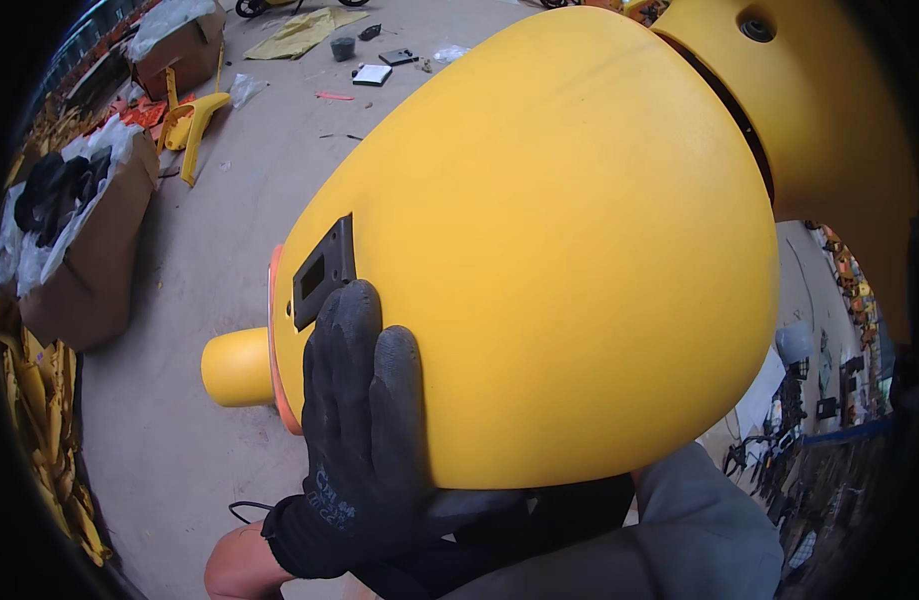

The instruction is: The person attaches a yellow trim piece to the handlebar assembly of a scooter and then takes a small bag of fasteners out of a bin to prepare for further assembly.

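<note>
A large, smooth yellow shell [579, 280], rounded like a moulded vehicle body panel, fills the middle of the head view and leans across my lap. My left hand [354, 440], in a black work glove, lies against its lower left side with the fingers stretched out flat. The fingertips touch or nearly touch a black plate [324, 272] with a rectangular opening, set in the shell. From the shell's left end juts a yellow rounded stub [237, 367], beside an orange-red edge [279, 370]. My right hand does not show.
Cardboard boxes [99, 250] with plastic lining stand at the left. Yellow parts [49, 440] are piled at the left rim, and a yellow bracket-like part [191, 130] lies on the floor. Another yellow curved panel [829, 110] rises at upper right. Cables and dark parts [779, 410] clutter the right.
</note>
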Demonstrator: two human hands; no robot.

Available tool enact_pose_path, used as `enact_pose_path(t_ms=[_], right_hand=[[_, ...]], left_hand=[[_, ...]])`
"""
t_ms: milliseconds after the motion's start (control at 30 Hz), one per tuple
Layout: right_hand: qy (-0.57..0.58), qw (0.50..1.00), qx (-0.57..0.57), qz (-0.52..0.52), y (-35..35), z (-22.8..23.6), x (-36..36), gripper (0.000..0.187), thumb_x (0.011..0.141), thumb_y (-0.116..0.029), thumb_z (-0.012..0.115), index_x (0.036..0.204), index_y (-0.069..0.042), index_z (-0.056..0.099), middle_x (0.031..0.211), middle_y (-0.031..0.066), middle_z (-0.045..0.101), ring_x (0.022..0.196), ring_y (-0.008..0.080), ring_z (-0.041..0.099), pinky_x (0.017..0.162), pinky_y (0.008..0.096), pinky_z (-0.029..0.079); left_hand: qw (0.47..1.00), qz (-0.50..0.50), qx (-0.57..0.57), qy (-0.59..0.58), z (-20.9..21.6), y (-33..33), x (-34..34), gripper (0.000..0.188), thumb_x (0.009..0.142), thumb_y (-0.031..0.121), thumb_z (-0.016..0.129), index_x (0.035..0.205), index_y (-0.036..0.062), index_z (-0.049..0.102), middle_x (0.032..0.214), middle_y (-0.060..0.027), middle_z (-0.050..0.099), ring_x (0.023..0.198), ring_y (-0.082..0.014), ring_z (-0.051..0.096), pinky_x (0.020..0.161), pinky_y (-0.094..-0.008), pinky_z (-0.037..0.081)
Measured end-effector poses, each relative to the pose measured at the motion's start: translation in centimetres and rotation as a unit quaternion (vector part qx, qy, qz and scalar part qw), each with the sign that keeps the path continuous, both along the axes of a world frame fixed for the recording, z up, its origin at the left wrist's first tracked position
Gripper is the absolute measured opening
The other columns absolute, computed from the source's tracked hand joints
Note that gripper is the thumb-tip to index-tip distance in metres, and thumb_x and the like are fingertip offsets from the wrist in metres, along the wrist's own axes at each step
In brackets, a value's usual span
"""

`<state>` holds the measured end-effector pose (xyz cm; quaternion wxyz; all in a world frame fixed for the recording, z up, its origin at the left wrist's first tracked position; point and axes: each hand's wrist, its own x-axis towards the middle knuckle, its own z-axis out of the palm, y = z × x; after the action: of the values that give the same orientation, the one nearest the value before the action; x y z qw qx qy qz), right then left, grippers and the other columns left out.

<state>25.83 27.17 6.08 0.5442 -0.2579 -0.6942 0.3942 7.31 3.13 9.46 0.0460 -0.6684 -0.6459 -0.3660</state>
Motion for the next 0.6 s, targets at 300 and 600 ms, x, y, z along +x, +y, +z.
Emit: enact_pose_path(t_ms=[300,600], right_hand=[[0.077,0.992,0.070,0.077,0.7,-0.5,-1.9,0.036,0.097,-0.021,0.047,0.127,-0.003,0.051,0.116,0.0040,0.059,0.109,0.0158,0.053,0.096,0.0319,0.041],[0.160,0.974,0.048,0.152,-0.7,0.4,-2.8,0.037,0.098,-0.023,0.045,0.129,-0.003,0.051,0.117,0.0022,0.059,0.107,0.0124,0.052,0.094,0.0292,0.040]], left_hand=[[0.998,0.012,0.002,0.057,-1.7,-2.0,-0.1,0.115,0.067,0.035,0.081,0.145,-0.0016,0.005,0.146,-0.0337,0.010,0.136,-0.0476,0.018,0.108,-0.0541,0.023],[0.993,0.059,0.058,0.078,-4.0,-2.3,0.7,0.102,0.072,0.028,0.075,0.142,-0.0090,0.011,0.141,-0.0362,0.022,0.132,-0.0504,0.023,0.109,-0.0524,0.022]])
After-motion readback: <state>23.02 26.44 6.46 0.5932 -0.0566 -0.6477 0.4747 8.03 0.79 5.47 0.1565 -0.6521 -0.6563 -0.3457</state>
